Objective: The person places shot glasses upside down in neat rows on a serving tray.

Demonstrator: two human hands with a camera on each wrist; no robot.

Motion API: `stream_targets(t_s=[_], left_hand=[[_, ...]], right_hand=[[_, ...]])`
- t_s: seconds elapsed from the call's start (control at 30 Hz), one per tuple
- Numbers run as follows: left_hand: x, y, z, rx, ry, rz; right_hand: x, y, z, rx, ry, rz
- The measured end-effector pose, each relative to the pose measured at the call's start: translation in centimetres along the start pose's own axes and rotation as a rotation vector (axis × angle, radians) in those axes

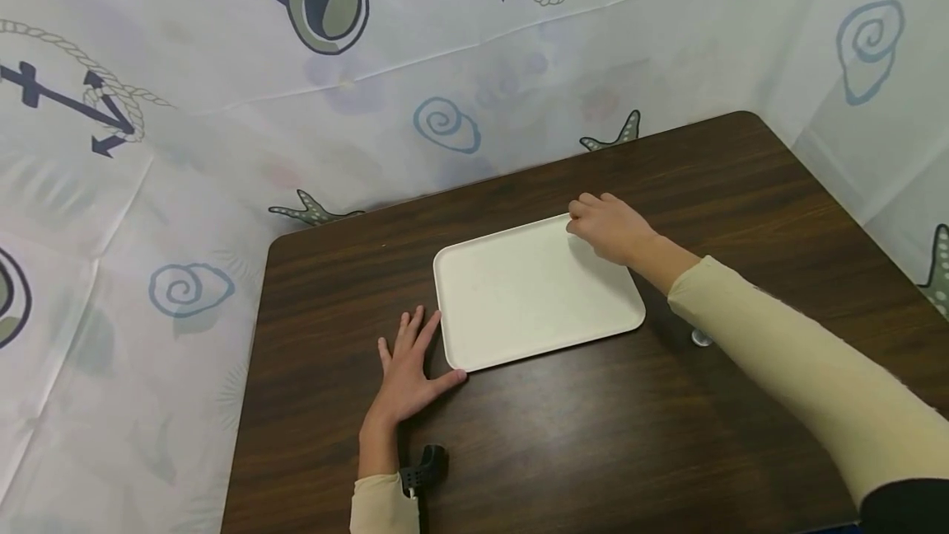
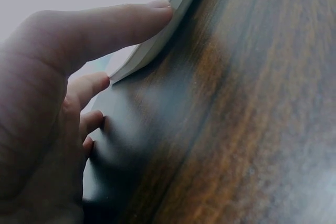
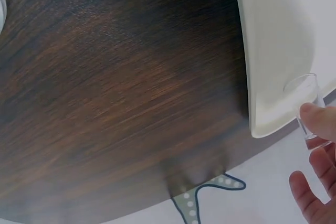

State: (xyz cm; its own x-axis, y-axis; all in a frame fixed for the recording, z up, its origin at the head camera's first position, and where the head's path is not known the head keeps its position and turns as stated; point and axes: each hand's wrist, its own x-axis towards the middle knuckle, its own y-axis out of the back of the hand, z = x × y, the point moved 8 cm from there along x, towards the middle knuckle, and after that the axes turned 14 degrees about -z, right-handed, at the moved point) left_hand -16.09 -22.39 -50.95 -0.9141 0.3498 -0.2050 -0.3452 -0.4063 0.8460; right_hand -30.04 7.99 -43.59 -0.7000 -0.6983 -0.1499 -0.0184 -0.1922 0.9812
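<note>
Head view: I've got dark table (image 1: 593, 427), then white tray (image 1: 530, 295), lying between left hand (image 1: 404, 377), spread wide, thumb and forefinger touching it around near-left corner, and right hand (image 1: 611, 229), at far edge, pinching small clear object (image 3: 311, 92).
</note>
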Motion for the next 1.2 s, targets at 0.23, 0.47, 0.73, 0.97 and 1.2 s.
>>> stream_targets(t_s=[0.23,0.47,0.73,0.97,1.2], left_hand=[[-0.1,0.0,-0.1,-0.005,-0.004,0.001],[-0.1,0.0,-0.1,-0.004,0.0,0.001],[-0.1,-0.2,-0.2,-0.01,-0.005,0.003],[0.0,-0.3,-0.2,-0.005,-0.006,0.005],[0.1,-0.4,0.0,-0.005,-0.01,0.003]], right_hand=[[0.4,0.2,-0.7,-0.025,0.021,0.002],[0.7,0.1,-1.0,-0.036,0.03,0.0],[0.9,-0.4,-1.0,-0.048,0.031,-0.009],[0.8,-0.3,-0.7,0.018,0.021,-0.042],[-0.6,0.8,0.0,0.128,0.036,-0.024]])
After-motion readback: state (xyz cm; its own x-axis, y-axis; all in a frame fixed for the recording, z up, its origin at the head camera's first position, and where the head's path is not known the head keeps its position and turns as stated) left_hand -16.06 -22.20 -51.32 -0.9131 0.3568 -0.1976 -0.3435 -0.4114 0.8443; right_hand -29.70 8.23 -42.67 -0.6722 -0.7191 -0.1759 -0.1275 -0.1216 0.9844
